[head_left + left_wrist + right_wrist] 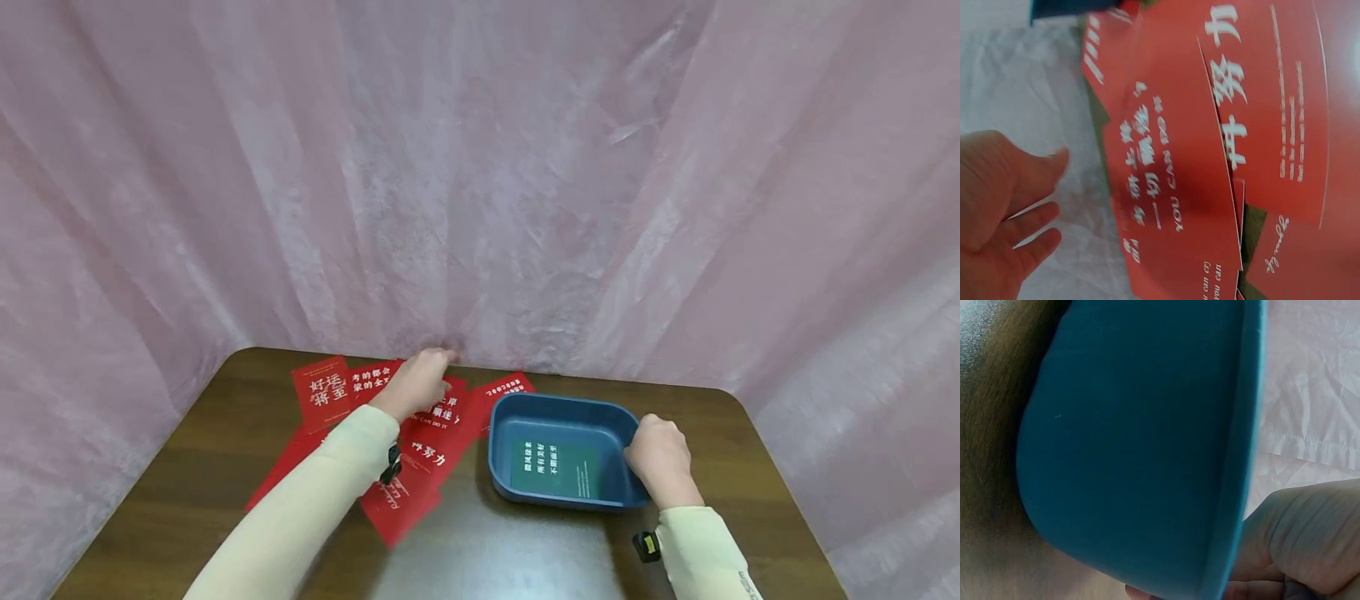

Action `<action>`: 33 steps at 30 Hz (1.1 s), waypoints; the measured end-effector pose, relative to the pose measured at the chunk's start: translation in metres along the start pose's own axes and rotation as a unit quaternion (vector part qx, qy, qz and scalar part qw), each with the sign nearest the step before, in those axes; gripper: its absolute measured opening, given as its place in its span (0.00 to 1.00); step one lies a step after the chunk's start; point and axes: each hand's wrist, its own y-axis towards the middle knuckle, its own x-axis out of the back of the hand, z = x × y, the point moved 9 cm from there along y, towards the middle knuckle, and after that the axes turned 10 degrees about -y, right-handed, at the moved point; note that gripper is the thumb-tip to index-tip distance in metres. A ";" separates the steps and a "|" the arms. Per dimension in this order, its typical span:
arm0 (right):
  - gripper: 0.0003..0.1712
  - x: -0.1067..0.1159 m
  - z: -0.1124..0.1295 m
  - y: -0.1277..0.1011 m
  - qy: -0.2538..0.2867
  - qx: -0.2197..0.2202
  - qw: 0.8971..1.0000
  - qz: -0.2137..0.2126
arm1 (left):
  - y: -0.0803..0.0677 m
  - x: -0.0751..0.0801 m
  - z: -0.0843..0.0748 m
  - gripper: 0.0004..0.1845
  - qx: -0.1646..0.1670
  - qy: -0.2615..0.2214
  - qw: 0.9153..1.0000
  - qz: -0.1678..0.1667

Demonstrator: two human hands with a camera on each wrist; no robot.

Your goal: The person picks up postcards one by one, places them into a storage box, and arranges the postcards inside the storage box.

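My right hand (660, 458) grips the right end of a blue rectangular plastic basin (573, 402). In the right wrist view the thumb side of that hand (1316, 531) shows at the basin's rim (1244, 444), with a fingertip under the outer wall. A green card (555, 468) with white writing lies inside the basin. My left hand (418, 383) hovers over the far edge of several overlapping red cards (431, 457) with white writing. Seen from the left wrist, its fingers (1035, 215) are spread and loosely bent, holding nothing, apart from the cards.
Everything lies on a brown wooden table (720, 467) with rounded far corners. A pink curtain (480, 167) hangs right behind its far edge. One red card (510, 385) lies partly behind the basin's left side, and another (322, 392) is at the far left.
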 end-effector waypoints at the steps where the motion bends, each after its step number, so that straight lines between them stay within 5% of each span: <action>1: 0.12 0.000 -0.002 -0.001 0.000 -0.002 1.000 0.001 | 0.002 -0.006 0.003 0.26 0.005 0.005 1.000 0.017; 7: 0.11 0.001 -0.005 -0.002 -0.003 0.003 1.000 -0.005 | 0.008 -0.036 0.014 0.35 0.034 0.035 0.993 0.105; 12: 0.13 -0.001 -0.005 0.000 -0.005 0.002 1.000 -0.004 | 0.005 -0.045 0.021 0.41 0.054 0.038 0.987 0.148; 18: 0.13 0.001 -0.004 0.001 -0.005 0.004 1.000 -0.009 | 0.005 -0.039 0.025 0.43 0.066 0.021 0.987 0.148; 33: 0.14 0.002 -0.004 0.001 -0.009 -0.003 1.000 -0.003 | 0.008 -0.028 0.026 0.47 0.030 0.100 0.990 0.097</action>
